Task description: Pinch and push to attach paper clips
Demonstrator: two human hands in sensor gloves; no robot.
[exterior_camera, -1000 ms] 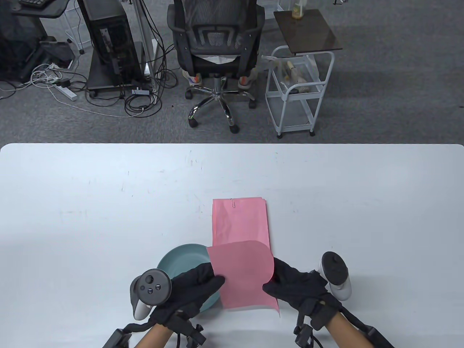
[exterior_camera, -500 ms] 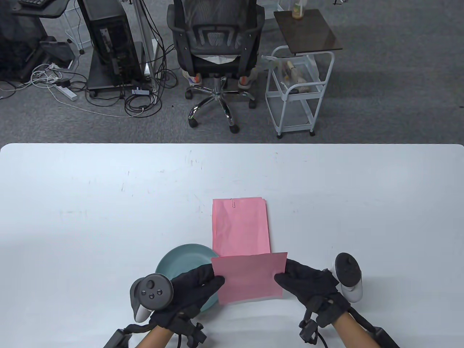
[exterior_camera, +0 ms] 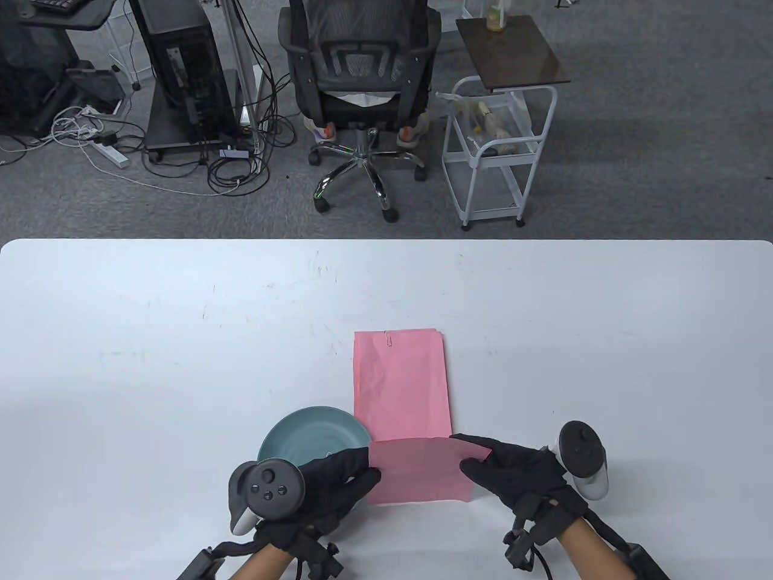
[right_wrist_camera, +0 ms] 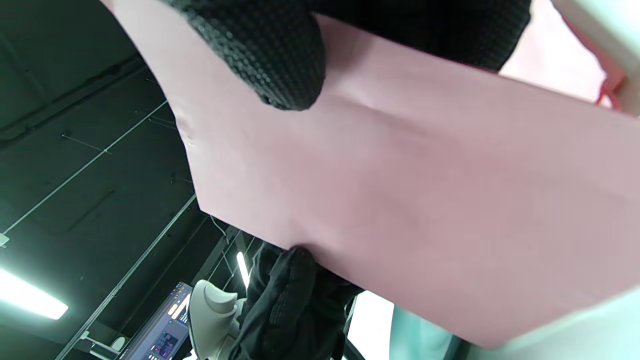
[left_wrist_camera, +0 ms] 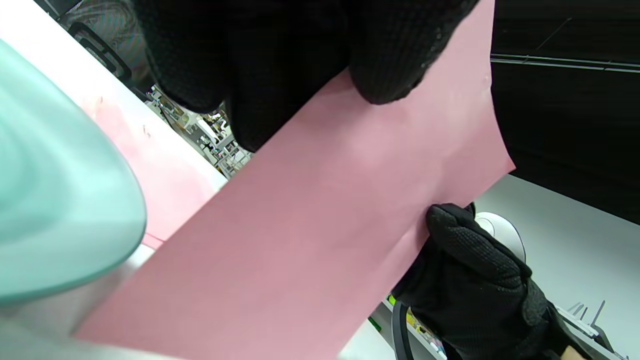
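Two hands: both on one loose pink sheet (exterior_camera: 423, 471), lifted at the near edge of the table (exterior_camera: 151, 338).
Left hand (exterior_camera: 335, 483): thumb and fingers pinch the sheet's left edge; the wrist view shows a fingertip (left_wrist_camera: 395, 60) pressed on its face.
Right hand (exterior_camera: 513, 474): pinches the right edge the same way, thumb (right_wrist_camera: 280, 55) on top, other fingers behind.
Why two-handed: my guess is that a grip on each side keeps the thin sheet taut and flat so I can square it up before clipping.
Sheet axis: long side runs left to right between my hands, top edge tipped away from me, lower edge near the table.
Stack (exterior_camera: 401, 380): pink sheets flat on the table just beyond my hands, long axis pointing away from me.
Sheet vs stack: the held sheet overlaps the stack's near end, turned crosswise to it.
Paper clip (exterior_camera: 389, 339): already on the stack's far edge, near the left corner, pointing down the long axis.
Bowl (exterior_camera: 296, 432): teal, just left of the stack, partly under my left hand; likely kept close for clips, contents not visible.
Task state: one clip attached, held sheet carries no clip that I can see.
Next, as I judge it: rotate and align the sheet, then pinch a clip and push it over an edge.
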